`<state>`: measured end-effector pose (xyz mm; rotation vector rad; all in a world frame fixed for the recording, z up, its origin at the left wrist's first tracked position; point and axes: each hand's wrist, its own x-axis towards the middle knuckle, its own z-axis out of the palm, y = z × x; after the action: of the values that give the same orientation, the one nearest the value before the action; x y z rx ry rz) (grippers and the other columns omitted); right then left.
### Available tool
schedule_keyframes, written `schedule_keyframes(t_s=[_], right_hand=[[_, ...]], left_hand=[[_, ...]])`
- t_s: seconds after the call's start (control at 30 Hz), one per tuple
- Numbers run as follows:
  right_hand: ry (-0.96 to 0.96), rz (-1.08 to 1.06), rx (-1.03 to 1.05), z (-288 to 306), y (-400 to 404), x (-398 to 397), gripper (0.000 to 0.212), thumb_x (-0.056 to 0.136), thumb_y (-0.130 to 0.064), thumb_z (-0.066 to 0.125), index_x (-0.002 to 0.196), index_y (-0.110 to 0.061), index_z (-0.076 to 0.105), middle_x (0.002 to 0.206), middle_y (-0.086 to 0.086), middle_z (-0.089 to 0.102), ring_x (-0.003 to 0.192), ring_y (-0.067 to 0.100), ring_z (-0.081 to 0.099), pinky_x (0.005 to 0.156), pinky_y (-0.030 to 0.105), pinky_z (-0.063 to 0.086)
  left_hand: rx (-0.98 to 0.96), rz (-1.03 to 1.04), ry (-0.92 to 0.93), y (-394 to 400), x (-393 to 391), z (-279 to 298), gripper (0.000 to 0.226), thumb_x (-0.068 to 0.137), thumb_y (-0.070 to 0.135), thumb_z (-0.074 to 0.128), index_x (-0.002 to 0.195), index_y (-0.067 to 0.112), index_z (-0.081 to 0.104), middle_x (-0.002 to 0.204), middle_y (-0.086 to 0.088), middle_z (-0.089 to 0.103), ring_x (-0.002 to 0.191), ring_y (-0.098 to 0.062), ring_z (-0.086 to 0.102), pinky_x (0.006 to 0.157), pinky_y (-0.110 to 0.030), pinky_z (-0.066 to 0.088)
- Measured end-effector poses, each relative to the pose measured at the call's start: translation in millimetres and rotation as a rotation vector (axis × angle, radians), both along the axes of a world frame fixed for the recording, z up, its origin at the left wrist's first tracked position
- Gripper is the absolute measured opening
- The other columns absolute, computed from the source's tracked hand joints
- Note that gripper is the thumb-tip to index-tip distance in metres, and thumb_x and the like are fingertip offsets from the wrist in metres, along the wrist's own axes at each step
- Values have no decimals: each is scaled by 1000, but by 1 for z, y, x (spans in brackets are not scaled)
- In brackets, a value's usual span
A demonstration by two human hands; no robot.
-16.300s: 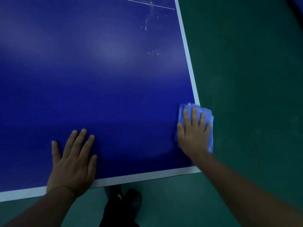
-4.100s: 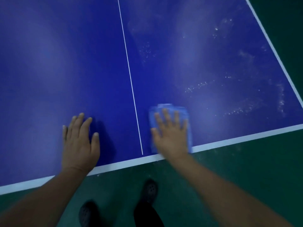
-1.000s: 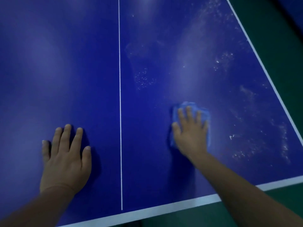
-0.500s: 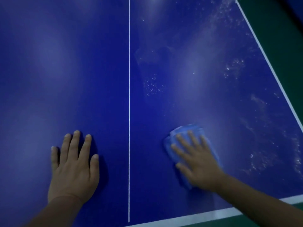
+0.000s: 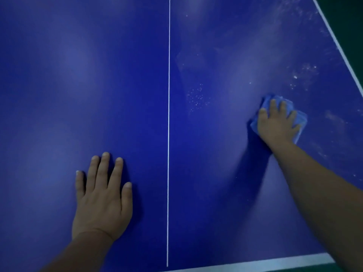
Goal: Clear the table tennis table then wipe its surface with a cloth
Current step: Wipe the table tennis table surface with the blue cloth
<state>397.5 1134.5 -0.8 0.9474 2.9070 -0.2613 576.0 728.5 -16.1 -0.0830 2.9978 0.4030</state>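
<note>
The blue table tennis table (image 5: 78,95) fills the head view, split by a thin white centre line (image 5: 169,134). My right hand (image 5: 277,124) lies flat with spread fingers on a folded light-blue cloth (image 5: 299,119), pressing it onto the right half of the table. My left hand (image 5: 102,197) rests flat on the left half, fingers straight, holding nothing. White dust specks (image 5: 196,99) sit just right of the centre line, and more dust (image 5: 302,75) lies beyond the cloth toward the right edge.
The table's white near edge stripe (image 5: 255,265) runs along the bottom right, and its white right edge stripe (image 5: 337,44) slants down the upper right. Dark green floor (image 5: 349,20) shows past that edge.
My right hand has slid the cloth to the right and farther up the table over the last half second. My left hand stays planted in the same spot.
</note>
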Motion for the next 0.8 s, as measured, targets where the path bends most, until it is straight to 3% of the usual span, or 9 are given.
schedule_keyframes(t_s=[0.07,0.2,0.23,0.27,0.37,0.43,0.5,0.7,0.8], right_hand=[[12,142,52,-8,-35,14,59,102,-50,30,157,-34,18,166,-3,11,152,35,6,118,65,6],[0,921,104,-22,-91,69,59,101,-54,25,155,-32,28,164,-3,21,152,31,14,118,58,9],[15,948,110,-20,-76,66,58,101,-52,26,154,-30,32,163,-2,25,151,32,18,118,58,12],[36,845,136,-18,-52,59,58,101,-50,28,154,-27,33,163,1,25,150,34,20,117,58,15],[-29,299,112,-4,28,35,57,104,-42,32,157,-23,24,165,7,18,149,37,17,118,60,16],[-64,117,82,1,52,36,57,104,-42,30,158,-26,18,165,3,13,149,36,12,117,62,11],[-73,177,106,-3,37,47,57,104,-44,28,158,-28,18,166,1,12,150,36,9,117,63,9],[-12,825,129,-14,-108,89,63,96,-54,25,153,-28,35,163,1,25,150,38,17,116,66,16],[42,946,71,-22,-182,72,60,98,-55,23,155,-34,26,165,-4,17,153,32,5,119,62,3]], left_hand=[[0,0,1,0,0,0,68,96,46,18,153,12,34,163,-11,22,153,-26,7,122,-51,0],[0,2,11,-1,1,-1,67,97,45,19,153,11,35,162,-12,24,152,-27,9,122,-52,1],[0,-1,13,-1,2,-1,67,97,45,20,153,11,35,162,-12,24,152,-27,9,122,-52,1],[1,-2,13,-1,2,-2,67,97,45,20,153,11,35,162,-12,24,152,-26,9,122,-52,1],[5,1,14,0,1,-2,67,96,44,21,152,11,35,162,-12,24,152,-27,9,122,-52,1],[2,-3,11,0,1,-3,67,96,44,21,152,10,35,162,-13,24,152,-28,10,122,-52,1],[-2,-8,11,-1,1,-3,67,96,43,22,151,9,36,161,-14,25,152,-29,12,122,-52,2],[-3,-8,-2,0,1,-1,66,97,43,22,152,10,37,161,-13,26,152,-28,12,121,-54,3],[3,3,8,-1,0,-2,65,96,43,23,151,10,38,161,-13,27,151,-28,14,120,-57,7]])
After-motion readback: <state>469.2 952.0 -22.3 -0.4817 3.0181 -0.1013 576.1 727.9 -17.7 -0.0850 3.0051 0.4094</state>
